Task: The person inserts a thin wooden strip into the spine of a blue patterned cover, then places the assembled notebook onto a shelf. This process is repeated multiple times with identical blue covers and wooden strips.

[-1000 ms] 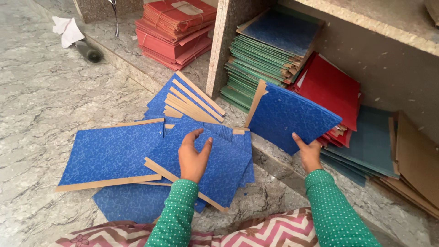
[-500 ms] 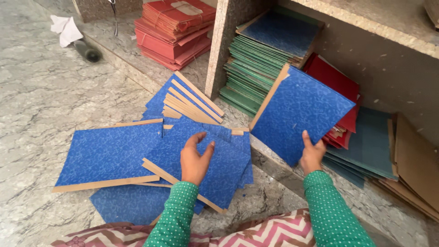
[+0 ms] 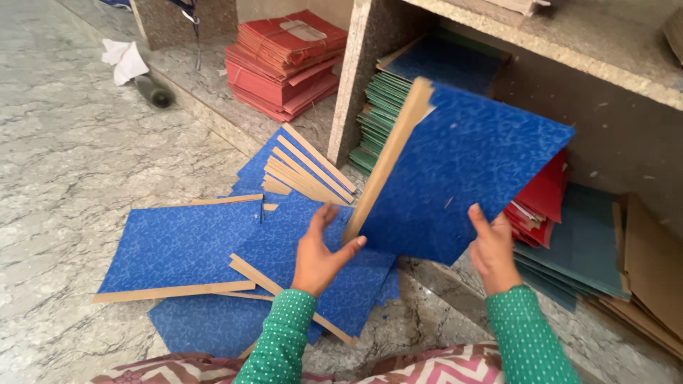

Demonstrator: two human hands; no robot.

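The right hand (image 3: 491, 249) gripped the lower corner of a blue folder cover (image 3: 462, 171), raised and tilted above the floor (image 3: 64, 163). The left hand (image 3: 318, 252), fingers loose, touched its tan spine edge, over more blue covers (image 3: 185, 245) scattered below.

The blue cover (image 3: 462, 178) looked like matt, mottled card with a bare brown board edge; the floor (image 3: 64, 156) was polished, veined stone; the sleeves (image 3: 281, 334) were dotted cloth.
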